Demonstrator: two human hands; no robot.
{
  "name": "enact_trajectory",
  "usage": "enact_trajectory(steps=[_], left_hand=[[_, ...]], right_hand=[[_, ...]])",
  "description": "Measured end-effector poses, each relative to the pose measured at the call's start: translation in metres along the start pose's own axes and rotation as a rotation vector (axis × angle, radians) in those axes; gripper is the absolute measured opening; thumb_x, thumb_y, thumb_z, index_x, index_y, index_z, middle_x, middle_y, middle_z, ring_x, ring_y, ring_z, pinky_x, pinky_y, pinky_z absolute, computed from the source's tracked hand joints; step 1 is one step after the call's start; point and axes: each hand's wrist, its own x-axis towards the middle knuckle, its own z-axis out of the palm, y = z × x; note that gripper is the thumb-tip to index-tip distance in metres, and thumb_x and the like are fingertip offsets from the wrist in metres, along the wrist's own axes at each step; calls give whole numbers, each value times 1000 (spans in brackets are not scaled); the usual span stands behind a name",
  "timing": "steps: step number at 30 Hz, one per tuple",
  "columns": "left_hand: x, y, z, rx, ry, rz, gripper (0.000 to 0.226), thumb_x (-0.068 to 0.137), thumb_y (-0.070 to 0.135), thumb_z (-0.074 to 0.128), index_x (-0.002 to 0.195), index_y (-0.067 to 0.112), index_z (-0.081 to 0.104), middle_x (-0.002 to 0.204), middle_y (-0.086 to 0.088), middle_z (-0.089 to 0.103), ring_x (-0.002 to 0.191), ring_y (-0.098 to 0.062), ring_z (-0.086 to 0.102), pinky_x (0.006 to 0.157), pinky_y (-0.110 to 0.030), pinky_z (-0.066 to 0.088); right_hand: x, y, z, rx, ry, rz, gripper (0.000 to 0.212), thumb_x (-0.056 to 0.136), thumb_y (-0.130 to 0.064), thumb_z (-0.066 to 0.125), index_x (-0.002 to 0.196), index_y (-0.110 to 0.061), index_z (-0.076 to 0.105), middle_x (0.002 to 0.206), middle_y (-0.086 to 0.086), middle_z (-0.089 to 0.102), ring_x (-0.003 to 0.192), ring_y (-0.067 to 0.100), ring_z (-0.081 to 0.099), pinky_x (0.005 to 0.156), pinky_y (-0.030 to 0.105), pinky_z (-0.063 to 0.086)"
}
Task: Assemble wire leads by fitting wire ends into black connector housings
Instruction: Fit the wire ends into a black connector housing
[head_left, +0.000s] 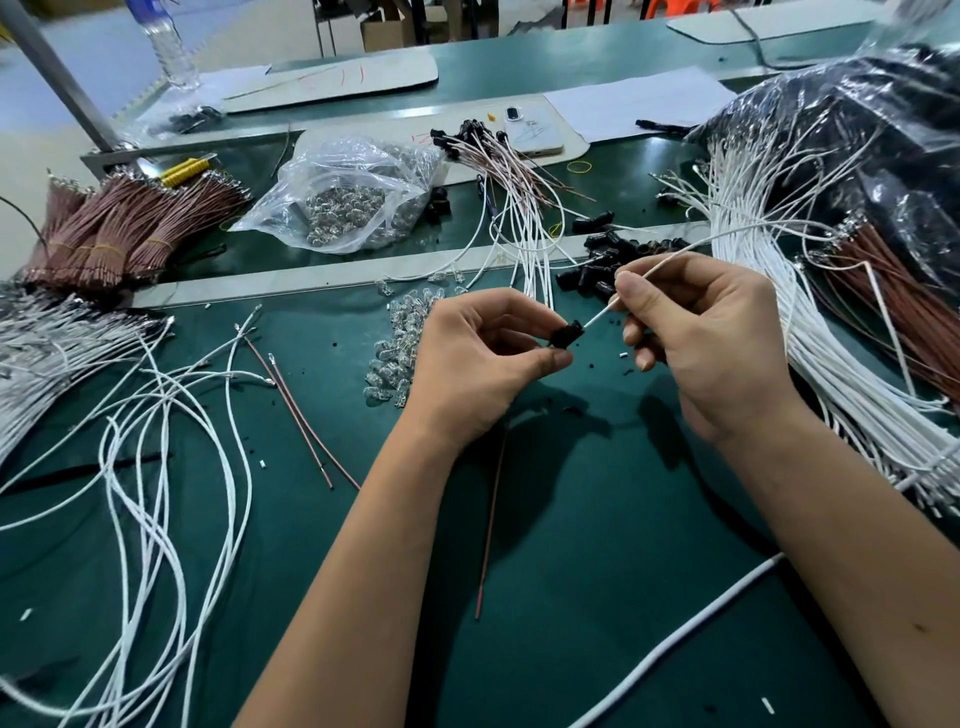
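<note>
Green bench (597, 519) strewn with white wires (171, 415), bulbs (400, 343) beside hands (571, 338).

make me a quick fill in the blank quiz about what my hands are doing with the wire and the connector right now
1. The left hand pinches a small connector housing whose colour is ____.
2. The right hand feeds a wire into it; the wire's colour is ____.
3. The loose heap of clear bulbs lies on the green mat just to the ____ of the left hand.

Missing words: black; white; left
</note>
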Motion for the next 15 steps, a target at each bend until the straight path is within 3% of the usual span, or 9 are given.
enact_trajectory(steps=[15], left_hand=[[0,-1,4,124,46,27,22,70,-4,88,87,7,77,84,-7,78,70,-13,64,66,-24,53]], right_hand=[[0,9,0,-115,41,-99,9,90,-10,80,83,-15,74,71,4,72,49,17,57,41,23,45]])
